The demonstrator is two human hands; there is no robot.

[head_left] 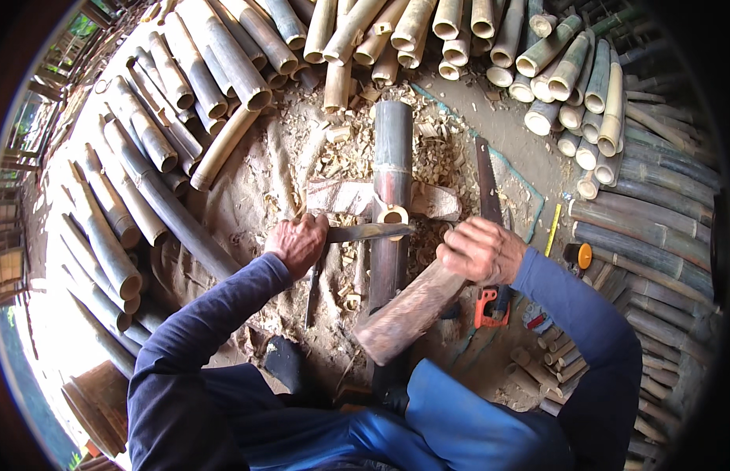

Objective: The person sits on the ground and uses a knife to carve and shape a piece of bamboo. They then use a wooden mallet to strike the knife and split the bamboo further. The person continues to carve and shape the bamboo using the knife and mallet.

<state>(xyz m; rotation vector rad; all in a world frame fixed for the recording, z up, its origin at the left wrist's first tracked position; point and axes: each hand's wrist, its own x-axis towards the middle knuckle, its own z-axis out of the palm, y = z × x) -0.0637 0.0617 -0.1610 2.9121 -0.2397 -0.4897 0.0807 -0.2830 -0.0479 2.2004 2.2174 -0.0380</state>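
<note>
My left hand is closed around the handle of a knife. Its broad blade points right and lies across a dark bamboo pole, just below a round pale cut opening in the pole's wall. In my right hand is a thick wooden club, gripped at its upper end and slanting down to the left over the pole's near part. Beneath the pole a rough log lies crosswise as a support.
Wood chips litter the ground. A saw with an orange handle lies right of the pole, near a tape measure with its yellow tape out. A thin dark tool lies left. Bamboo pieces are stacked all around.
</note>
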